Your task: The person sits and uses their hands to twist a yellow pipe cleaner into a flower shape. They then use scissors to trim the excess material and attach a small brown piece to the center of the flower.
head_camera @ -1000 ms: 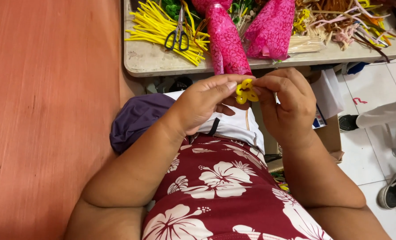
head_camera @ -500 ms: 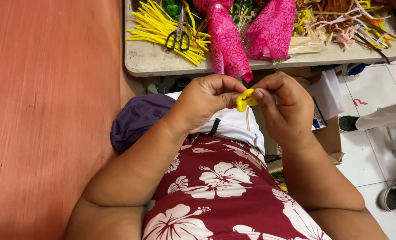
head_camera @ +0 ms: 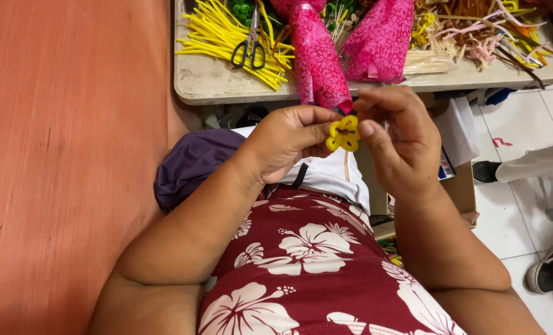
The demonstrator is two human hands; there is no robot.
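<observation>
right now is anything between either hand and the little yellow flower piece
Nothing visible is. The left hand pinches the small yellow flower in its fingertips, and the right hand touches it from the other side with its thumb. It is held in the air below the table edge, apart from the pink wrapped bundles.

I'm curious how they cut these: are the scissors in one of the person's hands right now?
No, the scissors lie on the yellow strips on the table, while both hands pinch a small yellow flower.
</observation>
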